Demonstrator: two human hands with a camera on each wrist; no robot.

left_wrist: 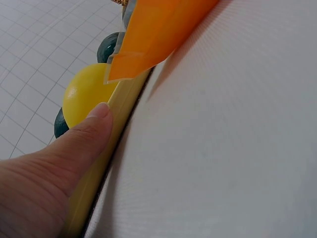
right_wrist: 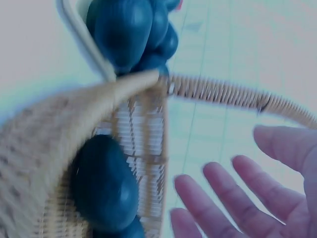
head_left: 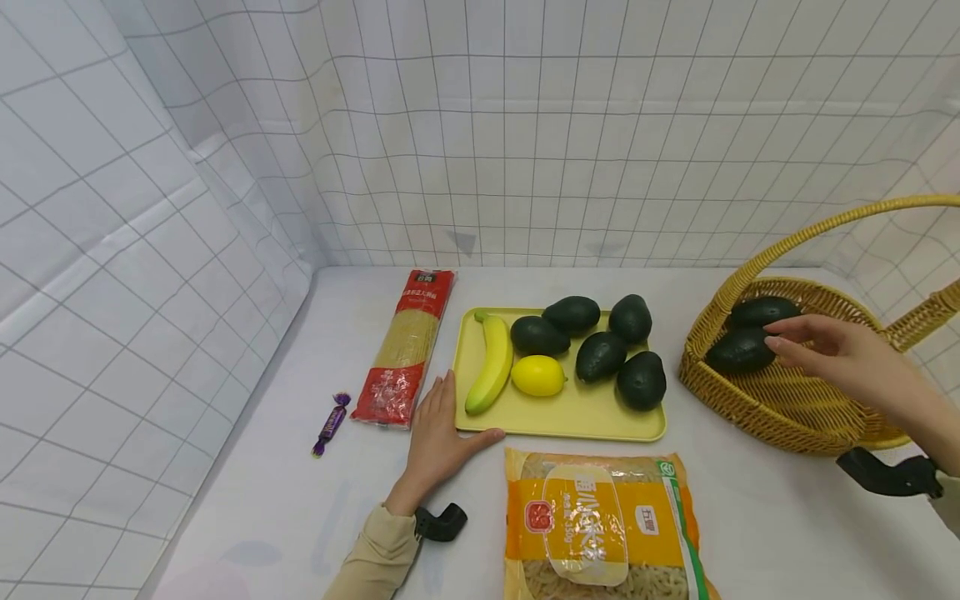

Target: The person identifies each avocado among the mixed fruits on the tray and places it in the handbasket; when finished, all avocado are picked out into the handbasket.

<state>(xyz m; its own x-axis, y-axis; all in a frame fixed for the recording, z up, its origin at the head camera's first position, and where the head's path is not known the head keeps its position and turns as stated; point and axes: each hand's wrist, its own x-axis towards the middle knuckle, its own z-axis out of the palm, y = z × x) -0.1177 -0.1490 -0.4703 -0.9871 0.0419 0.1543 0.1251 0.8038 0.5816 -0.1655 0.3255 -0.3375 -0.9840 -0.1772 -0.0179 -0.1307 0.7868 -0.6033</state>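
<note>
My left hand [head_left: 438,446] rests at the near left corner of a yellow tray [head_left: 555,421]. In the left wrist view its thumb [left_wrist: 84,141] presses on the tray's rim beside a lemon [left_wrist: 86,94]. The tray bears a banana [head_left: 491,367], that lemon and several dark green avocados [head_left: 600,357]. Over a wicker basket [head_left: 795,417] hovers my right hand [head_left: 847,354], fingers apart and holding nothing. Two avocados [head_left: 741,352] lie inside the basket, against its left side. In the right wrist view one avocado [right_wrist: 104,181] shows below the basket's handle [right_wrist: 218,91].
A red-ended noodle pack [head_left: 405,346] lies left of the tray, with a purple-wrapped candy [head_left: 330,425] farther left. An orange bag of pasta [head_left: 600,525] lies in front of the tray. The basket's tall handle [head_left: 810,237] arches up; a gridded white curtain [head_left: 525,133] stands behind.
</note>
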